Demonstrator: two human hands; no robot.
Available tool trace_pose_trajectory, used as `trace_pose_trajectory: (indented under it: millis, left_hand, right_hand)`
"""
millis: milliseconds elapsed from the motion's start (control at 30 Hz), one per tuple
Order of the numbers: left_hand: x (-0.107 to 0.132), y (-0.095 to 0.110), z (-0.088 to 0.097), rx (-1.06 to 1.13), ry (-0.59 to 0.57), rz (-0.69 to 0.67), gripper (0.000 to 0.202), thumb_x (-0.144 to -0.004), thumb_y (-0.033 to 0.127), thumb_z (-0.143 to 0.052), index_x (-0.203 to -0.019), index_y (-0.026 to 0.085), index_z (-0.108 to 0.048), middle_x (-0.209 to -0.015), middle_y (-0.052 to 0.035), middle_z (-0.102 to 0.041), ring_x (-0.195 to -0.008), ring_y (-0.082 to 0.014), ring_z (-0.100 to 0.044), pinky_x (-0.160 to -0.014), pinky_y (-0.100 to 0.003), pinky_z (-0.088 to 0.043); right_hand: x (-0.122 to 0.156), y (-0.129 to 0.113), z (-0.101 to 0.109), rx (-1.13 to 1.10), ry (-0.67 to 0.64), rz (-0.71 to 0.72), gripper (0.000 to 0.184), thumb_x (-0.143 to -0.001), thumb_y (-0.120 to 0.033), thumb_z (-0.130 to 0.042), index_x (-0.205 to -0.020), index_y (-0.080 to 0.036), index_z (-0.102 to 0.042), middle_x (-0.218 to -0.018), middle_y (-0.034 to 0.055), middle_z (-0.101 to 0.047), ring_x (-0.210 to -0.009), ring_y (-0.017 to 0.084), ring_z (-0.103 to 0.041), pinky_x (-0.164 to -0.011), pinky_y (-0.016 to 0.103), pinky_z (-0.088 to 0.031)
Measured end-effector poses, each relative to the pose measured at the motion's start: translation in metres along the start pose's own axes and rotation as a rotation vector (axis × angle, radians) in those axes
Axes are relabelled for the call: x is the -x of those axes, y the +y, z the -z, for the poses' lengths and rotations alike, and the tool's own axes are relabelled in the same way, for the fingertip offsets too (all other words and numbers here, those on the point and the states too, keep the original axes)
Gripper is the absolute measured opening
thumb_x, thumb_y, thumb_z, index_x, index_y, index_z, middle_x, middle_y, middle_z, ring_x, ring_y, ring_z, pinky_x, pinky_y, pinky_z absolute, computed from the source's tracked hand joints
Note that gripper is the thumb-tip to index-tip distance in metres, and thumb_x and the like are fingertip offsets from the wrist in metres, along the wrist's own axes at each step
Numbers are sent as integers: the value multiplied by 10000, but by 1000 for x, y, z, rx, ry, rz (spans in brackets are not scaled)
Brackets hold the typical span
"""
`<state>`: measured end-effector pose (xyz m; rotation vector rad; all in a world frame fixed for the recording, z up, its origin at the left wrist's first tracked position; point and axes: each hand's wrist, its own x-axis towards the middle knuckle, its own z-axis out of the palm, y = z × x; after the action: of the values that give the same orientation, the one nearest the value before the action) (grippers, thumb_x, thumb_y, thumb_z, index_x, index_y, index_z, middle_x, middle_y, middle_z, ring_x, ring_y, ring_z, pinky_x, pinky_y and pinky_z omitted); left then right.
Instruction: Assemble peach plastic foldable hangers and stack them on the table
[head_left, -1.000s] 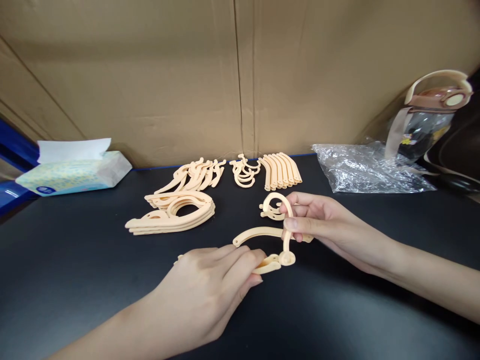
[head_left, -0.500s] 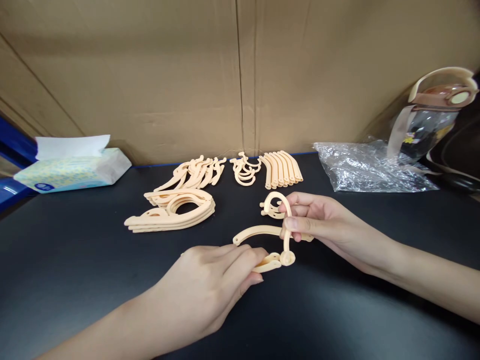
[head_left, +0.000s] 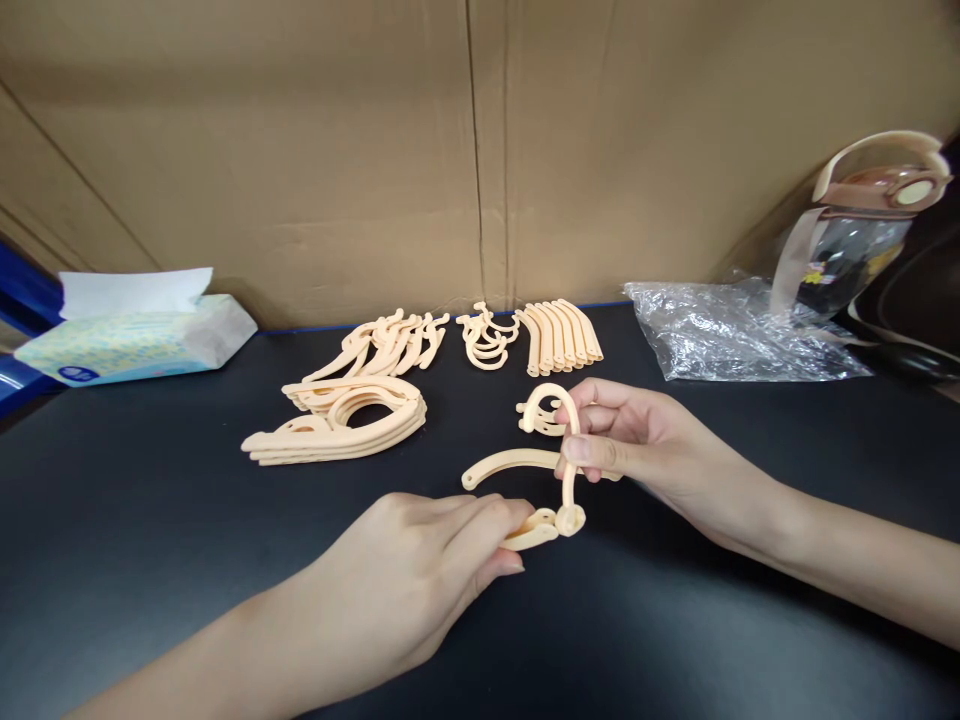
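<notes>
My left hand [head_left: 420, 580] is closed, pinching one end of a peach plastic arm piece [head_left: 534, 532] just above the black table [head_left: 150, 540]. My right hand [head_left: 637, 440] pinches a peach hook piece [head_left: 568, 440] whose round lower end meets the arm piece at a joint [head_left: 570, 519]. A loose curved peach arm [head_left: 502, 464] lies on the table between my hands, partly under my right fingers. Another small hook part [head_left: 534, 418] lies just behind the held hook.
Further back lie stacked folded hangers [head_left: 337, 425], a row of curved arms [head_left: 390, 345], several hooks [head_left: 486, 340] and more arm pieces [head_left: 562, 335]. A tissue pack [head_left: 135, 340] sits far left. Crumpled clear plastic [head_left: 735, 335] and a lidded bottle [head_left: 862, 230] stand right. Cardboard [head_left: 480, 150] walls the back.
Both hands and the held pieces stay nearly still; the view has drifted slightly, with things sitting a little further left and lower.
</notes>
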<state>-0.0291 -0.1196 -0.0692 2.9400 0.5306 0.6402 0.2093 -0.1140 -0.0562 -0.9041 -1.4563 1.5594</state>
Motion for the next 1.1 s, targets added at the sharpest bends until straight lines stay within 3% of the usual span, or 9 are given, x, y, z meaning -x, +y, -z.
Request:
trace_pose_trajectory:
  millis: [533, 1100]
  left_hand:
    - [1, -1, -3, -3, -16, 26, 203, -1089, 228, -296, -1093, 164, -489, -754, 34, -617, -541, -117, -595, -495, -234, -436]
    - [-3, 4, -1, 4, -24, 69, 188, -1080, 202, -300, -1047, 166, -483, -716, 39, -559, -512, -120, -537, -479, -240, -408]
  right_hand:
    - [0, 2, -2, 43, 64, 26, 271, -852, -375, -769, -846, -186, -574, -702, -49, -588, -656, 71, -512, -652, 202, -432]
    - [2, 2, -5, 36, 147, 50, 303, -820, -407, -790, -860, -198, -574, -726, -31, -609, -691, 98, -562, -699, 240, -467]
